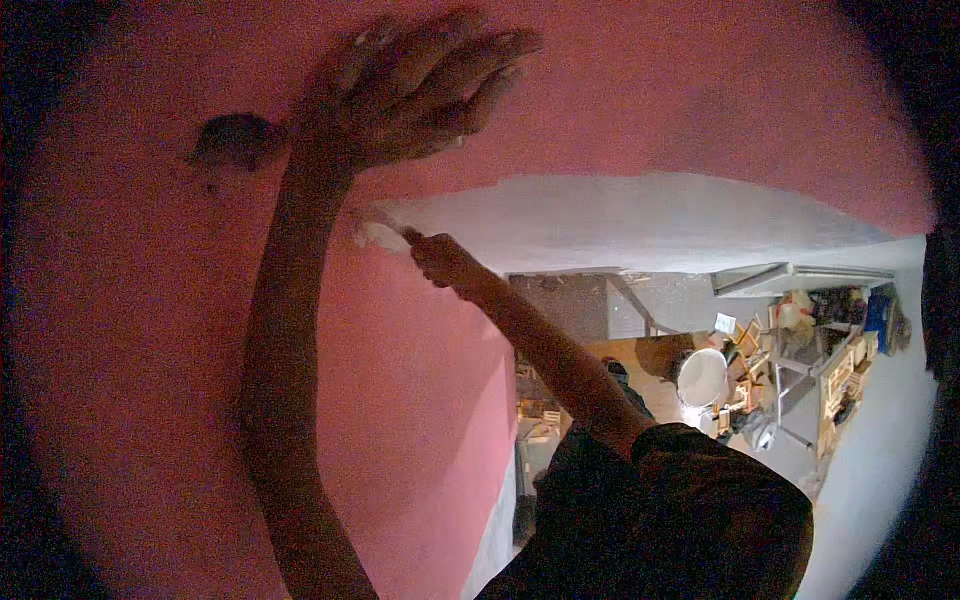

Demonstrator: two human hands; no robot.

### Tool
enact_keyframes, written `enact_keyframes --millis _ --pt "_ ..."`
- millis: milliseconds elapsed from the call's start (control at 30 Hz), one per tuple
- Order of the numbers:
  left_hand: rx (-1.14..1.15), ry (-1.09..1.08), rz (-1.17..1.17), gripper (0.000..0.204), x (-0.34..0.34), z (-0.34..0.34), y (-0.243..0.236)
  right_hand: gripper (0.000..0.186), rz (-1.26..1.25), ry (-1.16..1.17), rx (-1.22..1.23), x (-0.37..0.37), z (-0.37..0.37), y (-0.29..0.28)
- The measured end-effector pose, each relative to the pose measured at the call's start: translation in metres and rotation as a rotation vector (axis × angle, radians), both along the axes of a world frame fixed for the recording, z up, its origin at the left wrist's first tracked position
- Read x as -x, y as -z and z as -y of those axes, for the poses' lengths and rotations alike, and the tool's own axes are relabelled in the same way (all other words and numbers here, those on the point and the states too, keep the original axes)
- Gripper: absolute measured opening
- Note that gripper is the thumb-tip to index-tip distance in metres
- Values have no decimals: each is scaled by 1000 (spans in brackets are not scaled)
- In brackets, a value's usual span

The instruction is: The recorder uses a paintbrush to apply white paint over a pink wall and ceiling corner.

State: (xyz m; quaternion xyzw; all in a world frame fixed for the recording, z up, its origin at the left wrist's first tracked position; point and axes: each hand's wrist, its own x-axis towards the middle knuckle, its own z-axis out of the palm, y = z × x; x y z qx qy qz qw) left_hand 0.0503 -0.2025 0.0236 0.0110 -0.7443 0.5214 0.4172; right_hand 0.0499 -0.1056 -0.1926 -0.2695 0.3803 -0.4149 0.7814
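Note:
My left hand [410, 95] is raised against the pink painted surface [170, 330], palm down with its fingers apart and slightly bent, holding nothing. A dark patch [237, 141] marks that surface beside my left wrist. My right hand [445, 260] grips the handle of a paintbrush [390, 228], whose pale, blurry head touches the surface where pink meets a white painted band [600, 220].
Below me lies a cluttered floor with a large white bucket [702, 378], scattered wood pieces [750, 345], a metal frame [795, 370] and a blue object [880, 320]. A pale wall [870, 480] runs along the right.

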Motion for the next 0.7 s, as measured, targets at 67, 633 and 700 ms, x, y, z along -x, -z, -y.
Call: enact_keyframes --millis 67,633,700 --pt "17 -25 8 41 -9 -6 -6 39 -146 27 -57 8 -5 -12" --pt "22 78 -71 47 1 0 -6 35 -917 249 962 -62 -1 0" --pt "-14 44 -73 46 -5 -8 -12 35 -948 404 1012 -68 10 35"
